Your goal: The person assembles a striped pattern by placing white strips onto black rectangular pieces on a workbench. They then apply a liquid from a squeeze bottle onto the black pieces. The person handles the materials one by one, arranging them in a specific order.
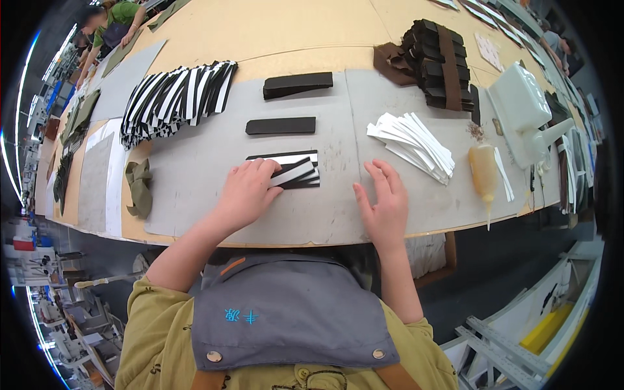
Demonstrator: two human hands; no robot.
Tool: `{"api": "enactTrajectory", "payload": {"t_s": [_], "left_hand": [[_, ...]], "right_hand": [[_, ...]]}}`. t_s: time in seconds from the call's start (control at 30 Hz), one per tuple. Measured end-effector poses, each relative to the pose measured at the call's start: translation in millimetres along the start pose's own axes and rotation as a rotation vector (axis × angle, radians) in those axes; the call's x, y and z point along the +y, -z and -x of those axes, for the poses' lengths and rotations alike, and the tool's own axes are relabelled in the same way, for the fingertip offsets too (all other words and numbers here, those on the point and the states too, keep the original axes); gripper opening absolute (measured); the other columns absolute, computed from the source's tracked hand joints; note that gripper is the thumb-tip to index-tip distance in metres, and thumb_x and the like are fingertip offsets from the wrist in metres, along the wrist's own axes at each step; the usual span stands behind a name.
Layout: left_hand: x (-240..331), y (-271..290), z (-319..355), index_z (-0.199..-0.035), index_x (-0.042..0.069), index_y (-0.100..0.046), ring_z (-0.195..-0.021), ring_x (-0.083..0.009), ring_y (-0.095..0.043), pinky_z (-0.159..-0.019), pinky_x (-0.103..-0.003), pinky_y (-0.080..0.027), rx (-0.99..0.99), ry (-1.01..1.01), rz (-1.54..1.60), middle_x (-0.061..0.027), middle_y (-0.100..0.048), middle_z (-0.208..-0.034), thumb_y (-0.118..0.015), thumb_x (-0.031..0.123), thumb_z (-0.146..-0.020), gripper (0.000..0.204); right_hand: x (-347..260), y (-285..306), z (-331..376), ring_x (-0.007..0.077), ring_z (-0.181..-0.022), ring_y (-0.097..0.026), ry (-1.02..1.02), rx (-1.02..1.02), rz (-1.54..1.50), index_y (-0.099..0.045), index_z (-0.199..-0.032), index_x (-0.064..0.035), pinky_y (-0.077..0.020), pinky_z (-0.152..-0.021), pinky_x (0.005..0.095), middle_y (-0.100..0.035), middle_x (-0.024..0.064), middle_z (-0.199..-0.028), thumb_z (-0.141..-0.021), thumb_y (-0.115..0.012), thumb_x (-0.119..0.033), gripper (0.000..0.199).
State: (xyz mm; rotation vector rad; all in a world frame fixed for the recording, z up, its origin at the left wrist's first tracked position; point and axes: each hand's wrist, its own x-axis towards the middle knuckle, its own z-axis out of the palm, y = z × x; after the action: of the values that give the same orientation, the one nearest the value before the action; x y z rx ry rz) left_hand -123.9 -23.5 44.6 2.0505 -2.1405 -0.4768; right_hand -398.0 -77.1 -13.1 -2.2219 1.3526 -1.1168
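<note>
My left hand (pixel 250 188) rests on a small layered piece of black and white strips (pixel 305 183) near the front of the table. Its fingers and thumb close on the left end of a slanted white-and-black strip (pixel 296 171) lying across that piece. To the right, my right hand (pixel 383 201) hovers with fingers apart, holding nothing. Just beyond the layered piece lies a flat black strip (pixel 281 125), one end cut at the corners. Farther off sits a stack of similar black strips (pixel 298 84). A fanned pile of white strips (pixel 413 144) is nearest my right hand.
At the left spreads a large heap of black-and-white strips (pixel 179 101), with an olive cloth scrap (pixel 138 188) below it. Toward the right stand a tied black bundle (pixel 439 65), an amber glue bottle (pixel 483 172) and a white plastic container (pixel 522 107). A co-worker (pixel 117 25) leans over the far left.
</note>
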Motion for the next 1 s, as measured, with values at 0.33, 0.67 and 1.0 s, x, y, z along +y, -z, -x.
{"api": "enactTrajectory", "payload": {"t_s": [0.33,0.67,1.0], "left_hand": [[0,8,-15,-0.117,0.011,-0.061,-0.115,-0.0324,-0.06,-0.101,-0.049,-0.04,-0.107,0.016,0.026,-0.0112,-0.065,-0.115,-0.071,0.015,-0.093,0.026],[-24,-6,-38,-0.12,0.011,-0.063,-0.118,-0.033,-0.06,-0.1,-0.052,-0.045,-0.044,-0.006,-0.1,-0.0124,-0.064,-0.118,-0.07,0.022,-0.091,0.032],[-69,38,-49,-0.129,0.01,-0.061,-0.09,-0.0283,-0.071,-0.083,-0.039,-0.055,0.207,0.007,0.336,-0.0123,-0.074,-0.098,-0.076,0.014,-0.091,0.041]], "right_hand": [[0,0,-2,0.0305,-0.118,-0.064,-0.004,-0.012,0.007,-0.067,-0.13,-0.0037,-0.0476,-0.097,0.0427,-0.064,0.013,-0.134,-0.092,-0.077,-0.019,0.043],[-1,-4,0,0.0349,-0.118,-0.063,-0.017,-0.02,-0.012,-0.068,-0.129,-0.0037,-0.0496,-0.099,0.0446,-0.064,0.0155,-0.133,-0.091,-0.078,-0.016,0.041],[-1,-1,-1,0.0335,-0.115,-0.064,-0.009,-0.036,0.02,-0.069,-0.126,-0.0021,-0.0496,-0.096,0.0438,-0.064,0.0155,-0.132,-0.091,-0.077,-0.016,0.038]]}}
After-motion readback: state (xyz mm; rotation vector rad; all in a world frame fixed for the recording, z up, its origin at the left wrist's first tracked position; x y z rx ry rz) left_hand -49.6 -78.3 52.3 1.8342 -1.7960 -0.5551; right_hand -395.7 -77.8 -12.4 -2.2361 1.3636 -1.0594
